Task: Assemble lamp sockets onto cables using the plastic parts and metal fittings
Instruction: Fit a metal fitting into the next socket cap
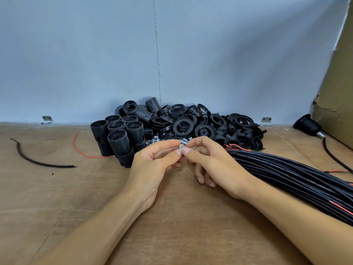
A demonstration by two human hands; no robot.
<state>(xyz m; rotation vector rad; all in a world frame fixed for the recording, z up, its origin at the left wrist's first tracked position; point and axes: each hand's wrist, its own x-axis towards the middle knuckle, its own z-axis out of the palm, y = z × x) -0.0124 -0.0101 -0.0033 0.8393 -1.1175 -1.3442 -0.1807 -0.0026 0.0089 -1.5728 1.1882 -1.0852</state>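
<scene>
My left grip [152,163] and right grip [210,163] meet over the worktop [172,217], both pinching one small metal fitting [182,148] at the fingertips. Just beyond them lie loose fittings [151,142], then black sockets [118,138] and rings [183,123]. Cables [286,173] lie to the right of the grip.

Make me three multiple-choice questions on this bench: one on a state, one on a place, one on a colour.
1. The left hand and right hand: A) lie flat B) pinch a small metal fitting C) grip a cable.
2. The cable bundle lies: A) left of both hands B) right of them C) atop the rings.
3. The loose thin wire beside the socket barrels is: A) red B) green C) white.
B, fingertips meet on it; B, it fans toward the right edge; A, its arc shows red.
</scene>
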